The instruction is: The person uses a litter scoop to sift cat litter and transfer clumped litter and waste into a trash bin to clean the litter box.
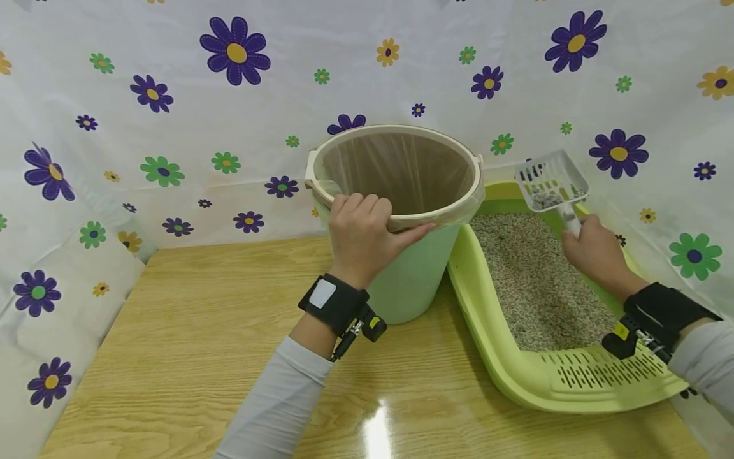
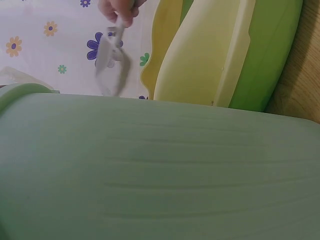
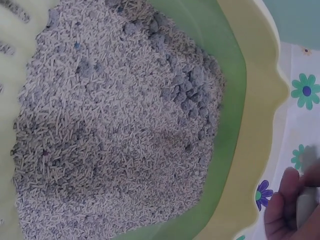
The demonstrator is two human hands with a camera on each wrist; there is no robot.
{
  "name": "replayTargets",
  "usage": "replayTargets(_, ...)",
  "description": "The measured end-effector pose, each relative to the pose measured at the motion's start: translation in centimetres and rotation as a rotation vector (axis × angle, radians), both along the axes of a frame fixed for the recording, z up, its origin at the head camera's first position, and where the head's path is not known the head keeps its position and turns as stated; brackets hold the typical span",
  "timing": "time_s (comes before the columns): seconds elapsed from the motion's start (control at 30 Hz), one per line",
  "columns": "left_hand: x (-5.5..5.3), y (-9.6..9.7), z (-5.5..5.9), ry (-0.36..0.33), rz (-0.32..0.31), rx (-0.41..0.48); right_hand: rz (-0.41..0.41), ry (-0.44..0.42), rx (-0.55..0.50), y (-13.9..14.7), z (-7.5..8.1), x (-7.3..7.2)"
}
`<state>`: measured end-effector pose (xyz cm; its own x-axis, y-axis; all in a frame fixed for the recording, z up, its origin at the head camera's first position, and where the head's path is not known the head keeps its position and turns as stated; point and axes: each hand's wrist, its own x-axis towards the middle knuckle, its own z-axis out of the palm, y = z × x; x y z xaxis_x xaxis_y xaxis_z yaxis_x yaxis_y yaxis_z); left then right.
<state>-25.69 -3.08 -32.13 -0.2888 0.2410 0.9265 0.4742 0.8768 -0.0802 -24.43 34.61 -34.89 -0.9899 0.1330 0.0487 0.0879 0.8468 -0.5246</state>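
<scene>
My left hand [image 1: 364, 236] grips the near rim of a pale green bin [image 1: 401, 280], fingers over the edge and thumb along its outside. A clear liner bag [image 1: 401, 166] lines the bin. My right hand [image 1: 599, 252] holds a white litter scoop [image 1: 564, 171] by its handle, above the far end of a yellow-green litter tray [image 1: 478, 287]. Grey clumps [image 1: 545, 200] lie in the scoop. Blurred in the left wrist view, the scoop [image 2: 106, 65] hangs beyond the bin. Pellet litter [image 3: 115, 115] covers the tray floor, with grey clumps [image 3: 187, 95] along one side.
Both bin and tray stand on a wooden tabletop [image 1: 218, 357], the bin touching or close to the tray's left side. A white flower-printed sheet [image 1: 189, 38] hangs behind and along the sides. The tray's near edge has a slotted ledge [image 1: 596, 366].
</scene>
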Motion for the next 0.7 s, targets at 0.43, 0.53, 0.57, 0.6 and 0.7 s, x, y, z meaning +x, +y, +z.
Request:
replayTargets(0.43, 0.0, 0.0, -0.1, 0.001, -0.004, -0.002, 0.206, -0.162, 0.142, 0.2, -2.1, 0.8)
replayTargets(0.53, 0.0, 0.0, -0.1, 0.000, -0.004, -0.002, 0.213, -0.145, 0.190, 0.0, -2.3, 1.0)
replayTargets(0.57, 0.0, 0.0, -0.1, 0.000, -0.004, -0.001, 0.214, -0.142, 0.199, 0.0, -2.3, 1.0)
replayTargets(0.6, 0.0, 0.0, -0.1, -0.001, -0.005, -0.001, 0.214, -0.144, 0.200, 0.0, -2.4, 1.0)
replayTargets(0.7, 0.1, -0.1, -0.1, 0.001, -0.003, -0.001, 0.210, -0.167, 0.167, 0.0, -2.4, 0.9)
